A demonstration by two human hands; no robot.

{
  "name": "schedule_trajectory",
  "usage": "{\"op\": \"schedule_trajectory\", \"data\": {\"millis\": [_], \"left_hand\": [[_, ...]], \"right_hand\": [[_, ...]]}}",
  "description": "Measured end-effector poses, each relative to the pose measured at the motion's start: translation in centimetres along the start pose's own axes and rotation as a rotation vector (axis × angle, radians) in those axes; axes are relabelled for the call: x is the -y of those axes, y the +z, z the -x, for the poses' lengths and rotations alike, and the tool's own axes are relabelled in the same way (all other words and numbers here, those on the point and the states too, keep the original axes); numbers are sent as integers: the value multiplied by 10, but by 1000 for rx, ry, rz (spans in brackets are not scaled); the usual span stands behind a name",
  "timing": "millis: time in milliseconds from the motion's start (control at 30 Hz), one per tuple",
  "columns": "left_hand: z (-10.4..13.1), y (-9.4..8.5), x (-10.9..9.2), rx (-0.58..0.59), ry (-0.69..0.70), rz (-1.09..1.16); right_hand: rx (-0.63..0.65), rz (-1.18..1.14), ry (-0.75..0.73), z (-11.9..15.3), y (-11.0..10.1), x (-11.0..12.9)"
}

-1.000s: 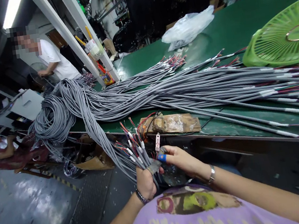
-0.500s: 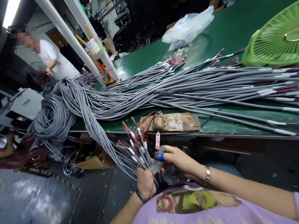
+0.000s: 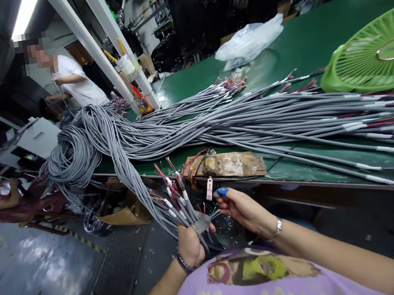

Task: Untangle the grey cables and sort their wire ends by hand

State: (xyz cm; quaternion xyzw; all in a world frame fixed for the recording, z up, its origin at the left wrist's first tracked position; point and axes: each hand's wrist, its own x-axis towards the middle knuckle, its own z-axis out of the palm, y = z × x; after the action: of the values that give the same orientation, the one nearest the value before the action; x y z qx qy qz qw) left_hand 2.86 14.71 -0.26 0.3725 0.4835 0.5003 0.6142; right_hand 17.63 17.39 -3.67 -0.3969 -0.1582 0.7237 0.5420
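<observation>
My left hand (image 3: 192,246) is closed round a bundle of grey cables (image 3: 178,209) in front of my body. Their ends fan out upward, with white sleeves and bare coloured wires. Grey wrapping covers my left thumb. A few thin coloured wires (image 3: 213,212) stick out sideways beside that thumb. Just right of them, my right hand (image 3: 242,212) has its fingertips pinched together, with blue wrapping on one finger. Whatever the pinch may hold is too small to make out. A small pink tag (image 3: 209,188) hangs above, at the bench edge.
On the green bench (image 3: 311,19) lies a long pile of grey cables (image 3: 187,129). A wooden block (image 3: 236,163) sits at its front edge. A green fan (image 3: 370,52) stands right, a plastic bag (image 3: 250,42) behind. Another person (image 3: 79,78) stands far left.
My right hand has moved slightly right, away from the bundle, and coloured wires now show between the hands. My left hand keeps its grip. The far person's hands have risen.
</observation>
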Motion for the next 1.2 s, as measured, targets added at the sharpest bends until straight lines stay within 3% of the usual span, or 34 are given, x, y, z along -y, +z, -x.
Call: {"op": "schedule_trajectory", "data": {"millis": [100, 233, 567, 700, 900, 1200], "left_hand": [[-3, 2, -2, 12, -2, 21], [-9, 7, -4, 20, 4, 46], [-7, 12, -1, 29, -18, -34], [-6, 10, 0, 36, -7, -60], [-5, 2, 5, 162, 32, -142], [-3, 3, 4, 47, 60, -89]], "right_hand": [[127, -12, 103, -3, 2, 7], [300, 79, 60, -3, 11, 15], [452, 348, 90, 9, 8, 22], [444, 459, 0, 11, 11, 19], [492, 525, -104, 19, 14, 18], [368, 471, -150, 23, 16, 10]]}}
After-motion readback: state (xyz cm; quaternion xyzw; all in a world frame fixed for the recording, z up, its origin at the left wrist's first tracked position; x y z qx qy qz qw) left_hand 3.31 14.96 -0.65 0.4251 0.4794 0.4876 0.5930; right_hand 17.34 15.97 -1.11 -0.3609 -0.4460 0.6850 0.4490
